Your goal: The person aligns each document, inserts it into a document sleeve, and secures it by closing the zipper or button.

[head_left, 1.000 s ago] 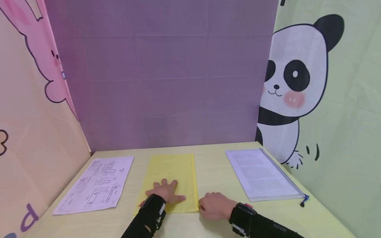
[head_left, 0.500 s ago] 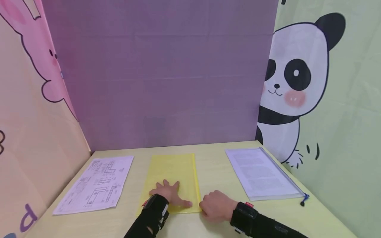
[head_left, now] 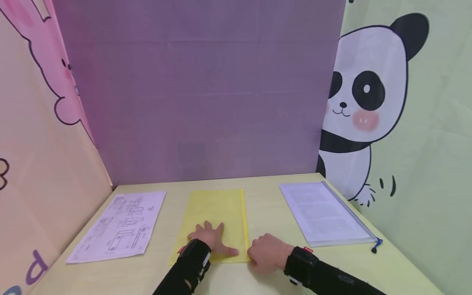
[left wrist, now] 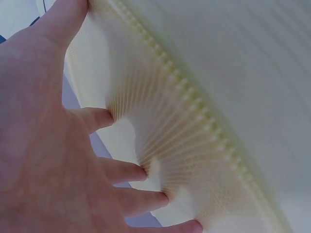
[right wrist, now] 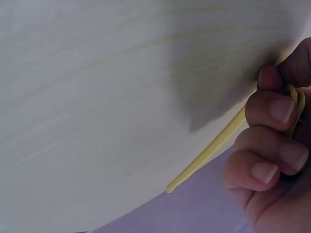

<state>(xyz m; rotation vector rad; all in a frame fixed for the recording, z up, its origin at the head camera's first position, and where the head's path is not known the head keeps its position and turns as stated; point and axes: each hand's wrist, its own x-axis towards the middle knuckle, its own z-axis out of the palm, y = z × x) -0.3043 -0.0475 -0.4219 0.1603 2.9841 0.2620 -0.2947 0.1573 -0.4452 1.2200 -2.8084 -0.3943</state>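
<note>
Our left hand [head_left: 209, 239] presses, fingers spread, on a flat yellow mesh zip pouch [head_left: 215, 207]; our right hand [head_left: 269, 253] curls around a thin yellow cord loop [right wrist: 301, 101] at its near right corner. We see the pouch on the pale wooden desk [head_left: 263, 205], between a white sheet of line drawings [head_left: 119, 227] and a whitish document pouch [head_left: 326, 215].

"Where could a hand pass?"
"Along the desk [head_left: 271, 211] on either side of the yellow pouch [head_left: 215, 207], up to the printed sheet [head_left: 118, 227] on the left or the clear folder [head_left: 324, 217] on the right."
"What's in the way?"
"The left hand [head_left: 210, 239], spread over the pouch's near half, the right hand [head_left: 269, 253] at its near right corner, and the purple backdrop [head_left: 206, 102] behind."
</note>
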